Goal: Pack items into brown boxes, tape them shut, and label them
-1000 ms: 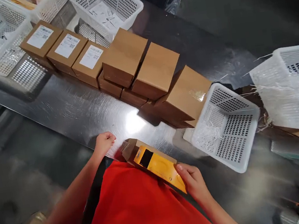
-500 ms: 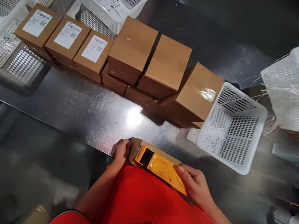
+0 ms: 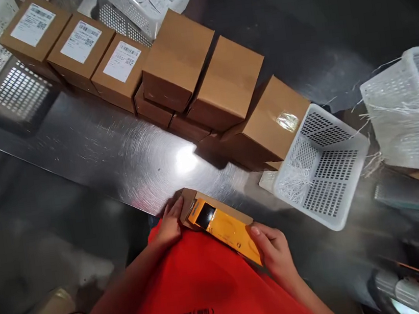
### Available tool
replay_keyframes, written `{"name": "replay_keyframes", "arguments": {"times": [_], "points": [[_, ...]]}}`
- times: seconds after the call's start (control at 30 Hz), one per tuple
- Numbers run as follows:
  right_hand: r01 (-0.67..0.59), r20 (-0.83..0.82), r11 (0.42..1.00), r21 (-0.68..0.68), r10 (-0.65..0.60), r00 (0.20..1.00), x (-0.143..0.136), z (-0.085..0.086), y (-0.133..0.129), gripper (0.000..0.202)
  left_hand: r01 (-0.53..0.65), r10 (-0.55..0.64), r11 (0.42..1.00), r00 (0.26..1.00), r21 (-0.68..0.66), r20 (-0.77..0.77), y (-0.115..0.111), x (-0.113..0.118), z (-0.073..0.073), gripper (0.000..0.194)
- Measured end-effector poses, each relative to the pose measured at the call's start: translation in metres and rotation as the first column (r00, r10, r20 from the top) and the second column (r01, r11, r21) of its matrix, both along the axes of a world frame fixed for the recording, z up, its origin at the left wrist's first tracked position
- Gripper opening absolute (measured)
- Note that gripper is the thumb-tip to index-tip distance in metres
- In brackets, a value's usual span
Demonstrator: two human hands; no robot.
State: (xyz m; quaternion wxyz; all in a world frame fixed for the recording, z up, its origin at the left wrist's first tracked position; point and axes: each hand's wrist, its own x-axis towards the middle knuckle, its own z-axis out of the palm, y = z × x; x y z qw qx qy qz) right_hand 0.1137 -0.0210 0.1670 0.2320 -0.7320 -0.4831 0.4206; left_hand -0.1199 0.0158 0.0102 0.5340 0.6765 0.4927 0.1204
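Yellow pack [image 3: 229,234]: lies slantwise from 10 to 4 o'clock in front of your torso, dark window toward its 10 o'clock end, at the near edge of the surface [image 3: 87,142].
Brown carton [image 3: 221,204]: alongside the pack's 1 o'clock edge, same slant; whether the pack sits partly inside it, you cannot tell from here.
Right grip [image 3: 275,251]: your right hand pinches the pack's 4 o'clock end, thumb on the yellow face, other fingers mostly hidden behind; whether they take the carton too is unclear.
Left grip [image 3: 168,229]: your left fingers rest against the carton's 9 o'clock end; thumb hidden, so you cannot tell how far it closes.
Weight: likely light to moderate, judging by size; contents unseen, so treat the load as unknown.
Feel: carton looks stiff but dentable; yellow face is glossy and may slide under dry fingertips.
Fragile spot: probably the dark window; keep your thumb off it and don't press there.
Best hold: both short ends, palms square to the edges, so pack and carton stay together.
Nearby: stacked cartons [image 3: 180,52] toward 12 o'clock, white basket [image 3: 325,196] toward 3 o'clock, neither touching your hands.
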Motion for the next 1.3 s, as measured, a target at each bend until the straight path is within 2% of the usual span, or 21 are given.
{"name": "replay_keyframes", "arguments": {"times": [0.1, 0.17, 0.23, 0.3, 0.37, 0.43, 0.5, 0.6, 0.77, 0.87, 0.97, 1.1, 1.17, 1.23, 1.3], "points": [[0.026, -0.024, 1.0, -0.014, -0.026, 0.999, -0.001, 0.001, 0.002, 0.055, 0.042, -0.04, 0.999, 0.997, -0.033, 0.07, 0.018, -0.01, 0.007, 0.083], [0.037, -0.039, 0.999, -0.033, -0.038, 0.999, -0.001, 0.002, 0.002, 0.056, 0.06, -0.052, 0.997, 0.99, -0.056, 0.131, 0.033, -0.014, 0.021, 0.089], [0.035, -0.052, 0.998, -0.054, -0.038, 0.998, -0.001, 0.003, 0.003, 0.058, 0.09, -0.081, 0.995, 0.981, -0.046, 0.175, 0.046, -0.013, 0.039, 0.105], [0.039, -0.067, 0.996, -0.075, -0.044, 0.997, -0.003, 0.004, 0.004, 0.059, 0.165, -0.163, 0.986, 0.967, 0.003, 0.196, 0.054, -0.006, 0.053, 0.12], [0.04, -0.099, 0.993, -0.114, -0.051, 0.994, -0.004, 0.005, 0.006, 0.06, 0.256, -0.262, 0.965, 0.944, 0.056, 0.198, 0.059, 0.001, 0.06, 0.112], [0.016, -0.144, 0.987, -0.162, -0.04, 0.989, -0.005, 0.008, 0.007, 0.06, 0.32, -0.332, 0.943, 0.923, 0.09, 0.195, 0.061, 0.005, 0.059, 0.098], [-0.036, -0.182, 0.981, -0.193, 0.0, 0.983, -0.002, 0.011, 0.008, 0.06, 0.348, -0.362, 0.931, 0.919, 0.11, 0.16, 0.064, 0.005, 0.055, 0.095], [-0.077, -0.215, 0.97, -0.229, 0.027, 0.976, 0.014, 0.016, 0.001, 0.06, 0.335, -0.341, 0.939, 0.936, 0.077, 0.088, 0.065, 0.006, 0.052, 0.092], [0.014, -0.208, 0.96, -0.279, -0.074, 0.975, 0.054, 0.021, -0.021, 0.06, 0.324, -0.326, 0.945, 0.943, 0.035, 0.06, 0.067, 0.01, 0.05, 0.089], [0.024, -0.172, 0.969, -0.244, -0.068, 0.983, 0.065, 0.018, -0.029, 0.06, 0.351, -0.352, 0.935, 0.936, 0.047, 0.002, 0.068, 0.009, 0.051, 0.093], [-0.008, -0.14, 0.985, -0.173, -0.017, 0.99, 0.066, 0.011, -0.03, 0.058, 0.403, -0.39, 0.913, 0.909, 0.07, -0.145, 0.07, 0.007, 0.063, 0.101], [-0.068, -0.077, 0.995, -0.07, 0.063, 0.995, 0.07, 0.003, -0.033, 0.058, 0.467, -0.416, 0.881, 0.838, 0.072, -0.352, 0.071, 0.016, 0.092, 0.105], [-0.084, -0.039, 0.996, -0.034, 0.083, 0.996, 0.073, -0.001, -0.037, 0.058, 0.381, -0.326, 0.922, 0.86, 0.069, -0.394, 0.068, 0.036, 0.104, 0.088], [-0.089, -0.008, 0.996, -0.023, 0.089, 0.996, 0.074, -0.004, -0.041, 0.056, 0.141, -0.084, 0.986, 0.886, 0.091, -0.456, 0.062, 0.064, 0.109, 0.058], [-0.092, 0.016, 0.995, -0.027, 0.093, 0.996, 0.073, -0.007, -0.044, 0.055, -0.104, 0.18, 0.98, 0.817, 0.168, -0.547, 0.054, 0.094, 0.107, 0.039]]}}
